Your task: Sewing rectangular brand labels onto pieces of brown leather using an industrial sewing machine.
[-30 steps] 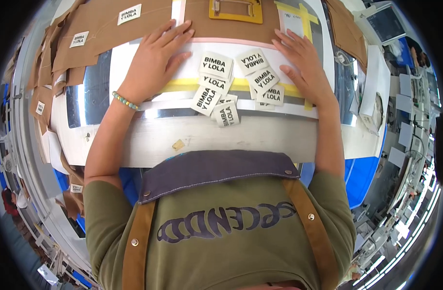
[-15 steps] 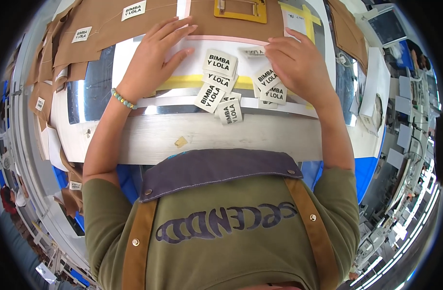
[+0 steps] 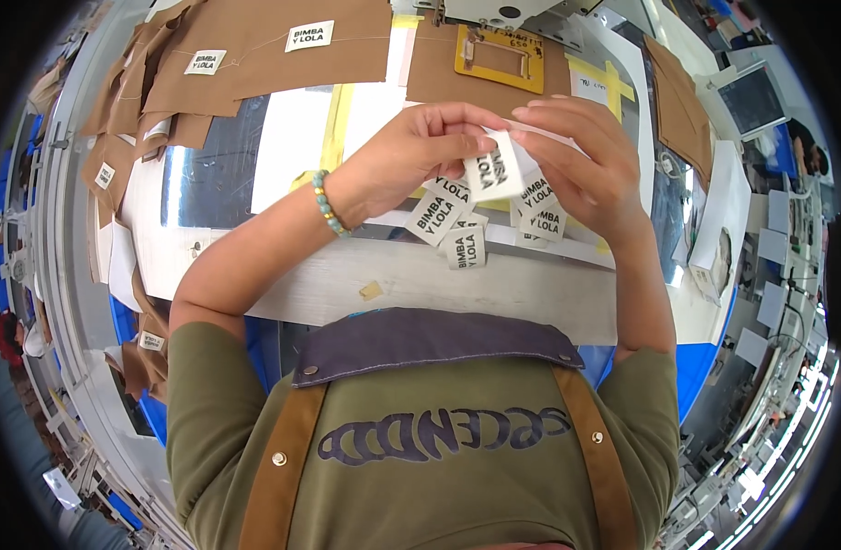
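- what's nearest?
- a small tan scrap (image 3: 372,290) on the near part of the table (image 3: 531,293). beyond it, loose labels (image 3: 436,217) overlap in groups, left and right.
- and the hands?
- the left hand (image 3: 409,151) pinches a white label (image 3: 498,179) between thumb and fingers, above the loose ones. the right hand (image 3: 593,165) is just right of it, fingers bent; whether they clamp anything, i can't tell.
- farther off?
- a yellow frame (image 3: 498,37) on brown material (image 3: 430,78), then a machine (image 3: 512,11).
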The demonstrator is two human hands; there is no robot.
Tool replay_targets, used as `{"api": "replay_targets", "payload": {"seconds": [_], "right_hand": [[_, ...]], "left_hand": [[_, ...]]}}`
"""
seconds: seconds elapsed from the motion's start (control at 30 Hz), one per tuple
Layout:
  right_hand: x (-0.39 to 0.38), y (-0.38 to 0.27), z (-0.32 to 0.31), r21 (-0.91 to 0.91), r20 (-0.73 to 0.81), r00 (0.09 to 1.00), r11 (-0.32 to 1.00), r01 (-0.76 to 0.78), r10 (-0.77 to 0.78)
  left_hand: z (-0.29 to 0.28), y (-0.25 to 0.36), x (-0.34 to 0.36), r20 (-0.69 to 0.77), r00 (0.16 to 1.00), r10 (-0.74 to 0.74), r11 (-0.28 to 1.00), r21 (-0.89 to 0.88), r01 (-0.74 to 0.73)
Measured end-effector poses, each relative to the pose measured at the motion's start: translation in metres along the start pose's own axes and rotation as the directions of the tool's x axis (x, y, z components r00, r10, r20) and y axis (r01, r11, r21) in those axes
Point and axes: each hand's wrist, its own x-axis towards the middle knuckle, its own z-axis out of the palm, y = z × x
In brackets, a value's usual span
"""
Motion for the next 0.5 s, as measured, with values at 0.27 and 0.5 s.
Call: {"api": "replay_targets", "payload": {"seconds": [0.27, 0.5], "right_hand": [[-0.005, -0.016, 0.012, -0.240, 0.038, 0.996, 0.967, 0.089, -0.082], [-0.003, 0.018, 0.028, -0.320, 0.045, 0.997, 0.945, 0.074, -0.063]], "left_hand": [[0.011, -0.012, 0.012, -0.287, 0.957, 0.040, 0.975, -0.196, -0.100], [-0.002, -0.011, 0.013, -0.321, 0.941, 0.105, 0.984, -0.100, -0.144]]}}
